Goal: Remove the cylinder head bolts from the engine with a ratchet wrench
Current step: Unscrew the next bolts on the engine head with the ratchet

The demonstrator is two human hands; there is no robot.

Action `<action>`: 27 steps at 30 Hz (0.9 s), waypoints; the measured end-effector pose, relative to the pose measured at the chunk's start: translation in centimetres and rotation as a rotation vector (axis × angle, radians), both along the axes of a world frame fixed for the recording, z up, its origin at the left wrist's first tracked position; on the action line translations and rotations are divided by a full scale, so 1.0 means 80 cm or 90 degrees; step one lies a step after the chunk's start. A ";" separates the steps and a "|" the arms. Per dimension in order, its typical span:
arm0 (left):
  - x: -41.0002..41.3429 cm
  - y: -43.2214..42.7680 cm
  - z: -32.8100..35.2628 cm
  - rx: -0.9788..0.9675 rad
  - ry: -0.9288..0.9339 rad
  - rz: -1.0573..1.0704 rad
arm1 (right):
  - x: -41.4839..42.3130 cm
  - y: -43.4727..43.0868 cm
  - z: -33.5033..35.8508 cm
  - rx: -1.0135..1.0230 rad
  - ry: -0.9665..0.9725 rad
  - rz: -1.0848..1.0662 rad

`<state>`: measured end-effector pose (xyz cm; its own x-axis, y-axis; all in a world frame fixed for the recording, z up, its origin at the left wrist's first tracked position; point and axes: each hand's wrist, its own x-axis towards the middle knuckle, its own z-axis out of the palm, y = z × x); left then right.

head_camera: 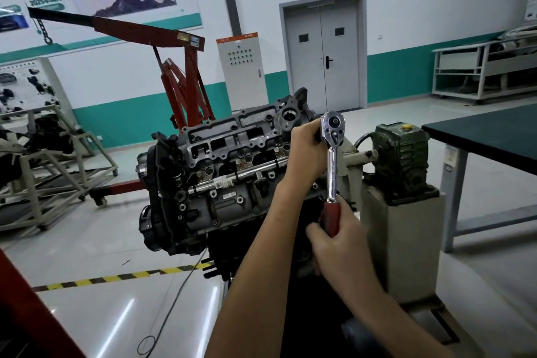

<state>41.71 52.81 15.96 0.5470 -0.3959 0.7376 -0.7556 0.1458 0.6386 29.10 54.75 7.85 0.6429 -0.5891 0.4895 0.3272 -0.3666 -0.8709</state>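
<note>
A grey engine [220, 171] hangs on a stand at the centre, its cylinder head tilted toward me with several bolts showing on top. A chrome ratchet wrench [332, 154] with a red handle stands upright over the engine's right end. My left hand [305, 151] grips the wrench just below its round head, and whatever sits under the head is hidden behind the fingers. My right hand [340, 238] grips the red handle [330, 218] at the bottom.
A green gearbox [402, 151] on a grey pedestal [406, 241] carries the engine at the right. A dark-topped table [494, 136] stands further right. A red engine crane [180, 81] is behind. White frames [49, 171] stand at left. Yellow-black tape [116, 277] and a cable cross the floor.
</note>
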 end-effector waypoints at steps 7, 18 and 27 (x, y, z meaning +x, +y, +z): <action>-0.001 0.005 0.010 0.073 -0.013 -0.019 | -0.069 -0.167 0.084 -0.522 0.213 -0.020; -0.002 -0.004 -0.001 -0.009 -0.024 -0.036 | 0.008 0.007 -0.006 0.046 -0.024 -0.004; -0.010 -0.004 0.007 0.019 -0.019 -0.020 | -0.067 -0.165 0.072 -0.491 0.209 -0.042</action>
